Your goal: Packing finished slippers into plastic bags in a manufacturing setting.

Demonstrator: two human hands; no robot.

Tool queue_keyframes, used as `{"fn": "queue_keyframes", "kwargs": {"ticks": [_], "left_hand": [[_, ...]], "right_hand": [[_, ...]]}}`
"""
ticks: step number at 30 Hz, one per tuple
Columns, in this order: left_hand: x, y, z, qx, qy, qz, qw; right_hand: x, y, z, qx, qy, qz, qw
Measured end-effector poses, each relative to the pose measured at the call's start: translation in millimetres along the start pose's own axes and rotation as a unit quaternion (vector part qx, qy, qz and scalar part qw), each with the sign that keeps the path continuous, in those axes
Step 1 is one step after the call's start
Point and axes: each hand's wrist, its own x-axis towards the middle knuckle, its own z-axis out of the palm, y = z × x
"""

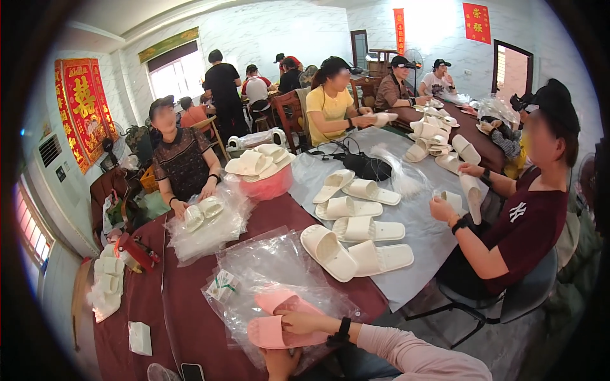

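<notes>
A pair of pink slippers (267,331) lies on transparent plastic bags (267,273) at the table's near side, one slipper partly behind the other. My right hand (304,322), with a black band on its wrist, grips the nearer slipper; its fingertips go out of sight at the strap. From below, my left hand (281,364) holds that slipper's near edge, its fingers partly hidden under it. A small white packet with green marks (223,285) rests on the bags to the left. Just beyond are several cream slippers (380,259).
A dark red cloth (190,298) covers the table. A white box (140,338) and a phone (192,372) lie at near left. Cream slippers top a pink tub (270,184). Co-workers handle slippers across the table and at right, by a chair (518,295).
</notes>
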Motion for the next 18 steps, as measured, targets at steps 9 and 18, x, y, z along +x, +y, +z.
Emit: {"fn": "queue_keyframes", "kwargs": {"ticks": [9, 18], "left_hand": [[-4, -24, 24, 0.073, 0.019, 0.048, 0.996], [9, -8, 8, 0.067, 0.022, 0.098, 0.993]], "right_hand": [[-4, -5, 25, 0.071, 0.181, 0.033, 0.98], [-35, -47, 8, 0.099, 0.25, -0.03, 0.963]]}}
